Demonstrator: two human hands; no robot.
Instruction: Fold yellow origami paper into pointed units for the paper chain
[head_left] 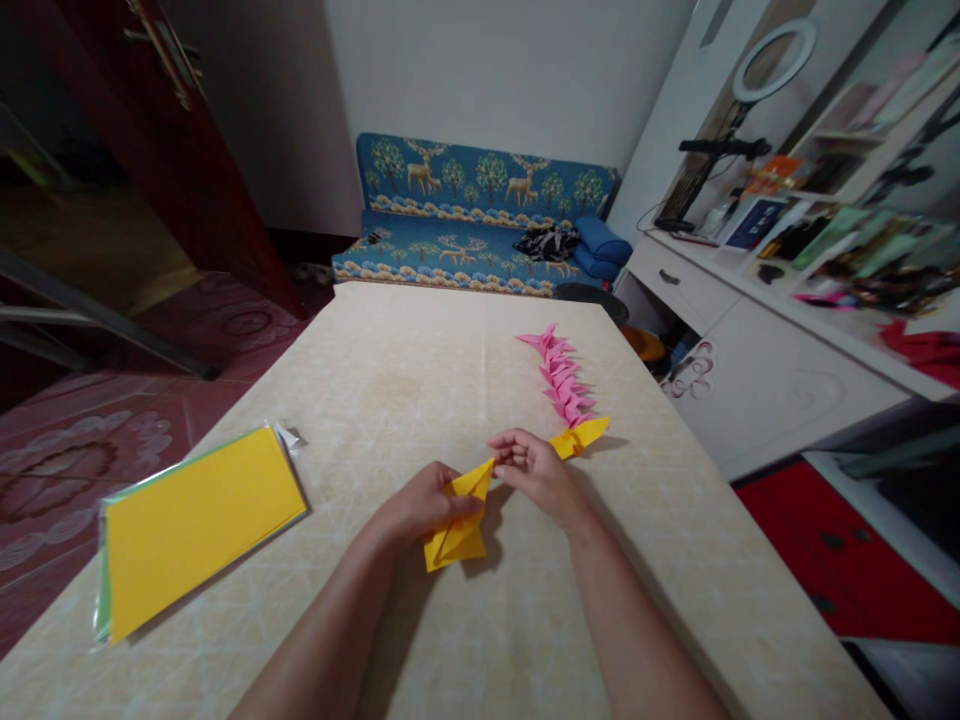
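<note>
My left hand [426, 505] is closed round a folded yellow paper piece [457, 525], held just above the table. My right hand [534, 470] pinches the pointed upper tip of that same piece. Just beyond my right hand lies a chain of folded paper units: several pink ones [562, 375] running away from me, ending in a yellow unit [581, 437] nearest my fingers.
A pack of coloured paper sheets [191, 525] with yellow on top lies at the table's [420, 370] left front. A white cabinet [757, 330] with clutter stands to the right, a blue patterned sofa [480, 225] beyond the far edge, a dark red door [187, 130] at left.
</note>
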